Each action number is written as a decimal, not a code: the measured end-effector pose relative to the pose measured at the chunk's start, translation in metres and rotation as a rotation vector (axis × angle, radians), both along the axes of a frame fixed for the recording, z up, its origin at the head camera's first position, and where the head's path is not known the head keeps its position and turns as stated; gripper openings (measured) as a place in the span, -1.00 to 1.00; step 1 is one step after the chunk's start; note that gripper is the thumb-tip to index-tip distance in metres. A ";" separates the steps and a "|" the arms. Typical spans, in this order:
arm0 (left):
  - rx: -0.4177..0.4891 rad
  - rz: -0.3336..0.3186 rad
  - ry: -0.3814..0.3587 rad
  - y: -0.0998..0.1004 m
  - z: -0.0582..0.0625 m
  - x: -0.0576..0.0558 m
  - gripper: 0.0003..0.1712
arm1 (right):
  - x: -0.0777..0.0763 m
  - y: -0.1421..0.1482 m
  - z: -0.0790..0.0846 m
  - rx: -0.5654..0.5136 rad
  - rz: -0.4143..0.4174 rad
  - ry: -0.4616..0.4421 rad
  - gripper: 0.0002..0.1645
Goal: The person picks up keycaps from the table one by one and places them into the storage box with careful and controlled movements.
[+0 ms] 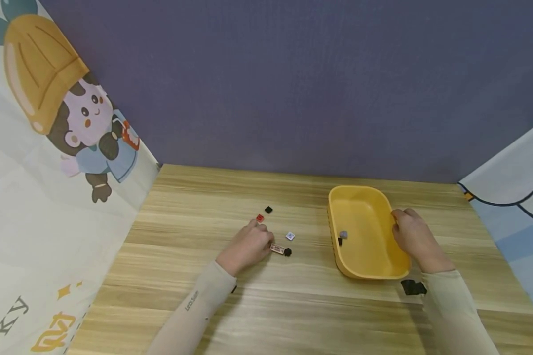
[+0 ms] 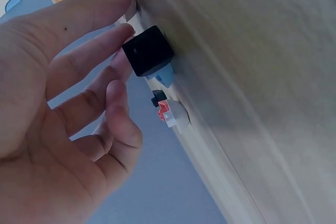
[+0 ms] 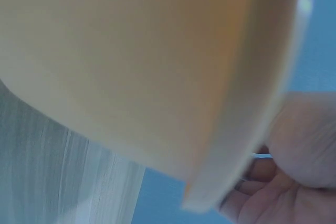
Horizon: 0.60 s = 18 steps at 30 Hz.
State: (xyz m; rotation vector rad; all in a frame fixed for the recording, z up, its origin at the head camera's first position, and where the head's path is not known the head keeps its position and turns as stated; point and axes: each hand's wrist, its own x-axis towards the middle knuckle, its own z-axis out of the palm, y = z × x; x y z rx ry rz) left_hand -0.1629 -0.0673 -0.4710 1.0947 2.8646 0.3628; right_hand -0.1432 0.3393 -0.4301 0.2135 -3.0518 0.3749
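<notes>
Left hand on a pink bar, right hand on the yellow tub

The left hand [image 1: 248, 245] has its fingers bent and nearly closed, thumb and forefinger seeming to pinch one end of a small pink bar [image 1: 277, 249]; how firmly, I cannot tell. The bar lies on the bench [image 1: 293, 315], left of the yellow tub [image 1: 368, 231]. The right hand [image 1: 418, 241] grips the tub's right rim, fingers curled over it.

A clean lift probably calls for thumb and finger squarely on the bar's sides, raised straight up so that the black lump [image 1: 287, 252] at its tub-facing end isn't dragged. Keep the right hand's hold light enough not to tip the tub.

The bar is flat and oblong, with darker marks on top. Also left of the tub are a white tile [image 1: 290, 236], a red tile [image 1: 259, 218] and a black tile [image 1: 268, 209]. Inside the tub, by its left wall, sit a grey piece [image 1: 344, 234] and a black piece [image 1: 339, 241].
</notes>
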 end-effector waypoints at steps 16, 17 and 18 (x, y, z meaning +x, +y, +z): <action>0.032 -0.011 0.015 0.000 0.003 0.000 -0.89 | 0.000 0.000 0.000 0.005 0.011 0.020 -0.66; 0.035 -0.012 0.014 0.000 0.003 0.000 -0.89 | 0.001 0.000 0.000 0.004 0.011 0.024 -0.66; 0.037 -0.015 0.015 0.000 0.004 0.000 -0.89 | 0.001 -0.001 0.000 0.002 0.009 0.025 -0.66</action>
